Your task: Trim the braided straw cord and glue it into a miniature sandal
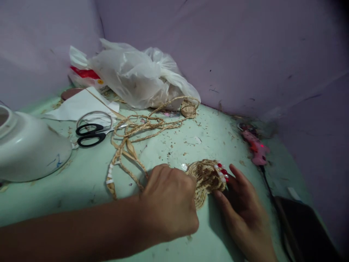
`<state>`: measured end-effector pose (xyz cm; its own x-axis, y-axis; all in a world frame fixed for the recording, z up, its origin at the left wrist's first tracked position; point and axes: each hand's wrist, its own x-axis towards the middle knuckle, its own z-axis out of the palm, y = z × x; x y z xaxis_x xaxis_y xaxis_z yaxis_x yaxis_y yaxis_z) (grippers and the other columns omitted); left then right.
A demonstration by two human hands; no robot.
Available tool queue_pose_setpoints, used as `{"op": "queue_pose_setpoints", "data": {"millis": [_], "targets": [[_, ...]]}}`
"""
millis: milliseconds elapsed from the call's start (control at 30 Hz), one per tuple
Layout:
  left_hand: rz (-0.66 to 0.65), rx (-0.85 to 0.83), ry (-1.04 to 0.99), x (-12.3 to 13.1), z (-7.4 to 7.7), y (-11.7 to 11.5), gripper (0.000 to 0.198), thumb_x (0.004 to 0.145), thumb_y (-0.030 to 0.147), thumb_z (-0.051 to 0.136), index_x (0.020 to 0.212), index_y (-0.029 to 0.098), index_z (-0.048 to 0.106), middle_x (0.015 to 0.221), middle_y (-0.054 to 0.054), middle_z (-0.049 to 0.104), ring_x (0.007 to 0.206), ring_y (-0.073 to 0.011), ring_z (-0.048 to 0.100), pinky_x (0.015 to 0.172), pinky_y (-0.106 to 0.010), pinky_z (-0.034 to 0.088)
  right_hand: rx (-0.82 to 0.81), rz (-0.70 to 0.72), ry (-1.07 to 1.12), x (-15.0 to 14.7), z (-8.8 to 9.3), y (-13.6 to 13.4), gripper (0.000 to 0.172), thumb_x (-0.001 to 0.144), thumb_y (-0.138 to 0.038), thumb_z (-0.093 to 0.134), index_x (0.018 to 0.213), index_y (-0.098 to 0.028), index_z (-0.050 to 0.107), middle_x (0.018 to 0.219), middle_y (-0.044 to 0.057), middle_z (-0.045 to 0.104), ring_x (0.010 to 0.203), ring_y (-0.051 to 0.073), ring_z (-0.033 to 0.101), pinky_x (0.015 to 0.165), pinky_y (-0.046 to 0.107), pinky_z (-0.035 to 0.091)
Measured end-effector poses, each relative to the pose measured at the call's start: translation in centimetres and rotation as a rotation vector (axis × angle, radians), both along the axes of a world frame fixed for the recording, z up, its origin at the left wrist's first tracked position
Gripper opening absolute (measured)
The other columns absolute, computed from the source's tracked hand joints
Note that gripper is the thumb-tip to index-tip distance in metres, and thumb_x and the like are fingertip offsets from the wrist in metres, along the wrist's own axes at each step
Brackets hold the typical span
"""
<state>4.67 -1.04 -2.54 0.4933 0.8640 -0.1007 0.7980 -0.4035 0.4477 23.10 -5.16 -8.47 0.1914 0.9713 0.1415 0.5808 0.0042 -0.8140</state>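
A small woven straw piece (205, 177) with red and white beads (223, 172) along one edge lies on the pale green table (174, 145). My left hand (169, 203) is closed in a fist against its left side, gripping the weave. From the right, my right hand (242, 203) rests its fingers against the beaded edge, fingers together and curved round the piece. A braided straw cord (128, 160) trails from under my left hand back across the table.
Black scissors (91, 134) lie left of the cord. A white bowl-like vessel (29, 145) sits far left. A plastic bag (139, 76) and white paper (79, 105) are at the back. A pink glue gun (256, 147) lies right, its cable running toward a dark object (300, 225).
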Motion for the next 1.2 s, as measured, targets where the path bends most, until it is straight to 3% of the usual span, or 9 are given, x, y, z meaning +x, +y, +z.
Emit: {"op": "queue_pose_setpoints", "data": {"millis": [567, 867, 1067, 1200], "targets": [[0.028, -0.069, 0.094, 0.2, 0.0, 0.2, 0.016, 0.068, 0.024, 0.045, 0.064, 0.017, 0.059, 0.066, -0.008, 0.063, 0.066, -0.0232, 0.058, 0.064, -0.037, 0.043, 0.053, 0.067, -0.034, -0.1, 0.1, 0.1, 0.055, 0.08, -0.025, 0.053, 0.13, -0.029, 0.033, 0.127, 0.008, 0.049, 0.112, 0.026, 0.049, 0.092, 0.048, 0.042], [-0.183, -0.072, 0.297, -0.2, 1.4, 1.4, 0.025, 0.075, 0.028, 0.041, 0.061, 0.018, 0.058, 0.059, -0.007, 0.059, 0.057, -0.0205, 0.056, 0.053, -0.031, 0.036, 0.115, 0.138, -0.159, 0.0, 0.4, 0.5, 0.054, 0.079, -0.019, 0.051, 0.13, -0.026, 0.033, 0.125, 0.009, 0.049, 0.109, 0.025, 0.051, 0.092, 0.045, 0.042], [-0.142, -0.112, 0.286, -0.5, 1.8, 1.8, 0.033, 0.079, 0.036, 0.036, 0.06, 0.019, 0.057, 0.059, -0.003, 0.057, 0.056, -0.0151, 0.051, 0.051, -0.026, 0.028, 0.133, 0.168, -0.141, 0.0, 0.4, 0.6, 0.055, 0.079, -0.017, 0.051, 0.13, -0.025, 0.033, 0.124, 0.009, 0.051, 0.106, 0.024, 0.053, 0.09, 0.044, 0.042], [-0.08, -0.13, 0.233, -0.4, 1.7, 1.7, 0.031, 0.078, 0.037, 0.038, 0.067, 0.022, 0.062, 0.061, -0.001, 0.058, 0.058, -0.0152, 0.051, 0.051, -0.025, 0.029, 0.146, 0.172, -0.135, 0.1, 0.4, 0.6, 0.055, 0.077, -0.014, 0.05, 0.129, -0.025, 0.034, 0.122, 0.008, 0.051, 0.106, 0.024, 0.052, 0.091, 0.044, 0.042]]}}
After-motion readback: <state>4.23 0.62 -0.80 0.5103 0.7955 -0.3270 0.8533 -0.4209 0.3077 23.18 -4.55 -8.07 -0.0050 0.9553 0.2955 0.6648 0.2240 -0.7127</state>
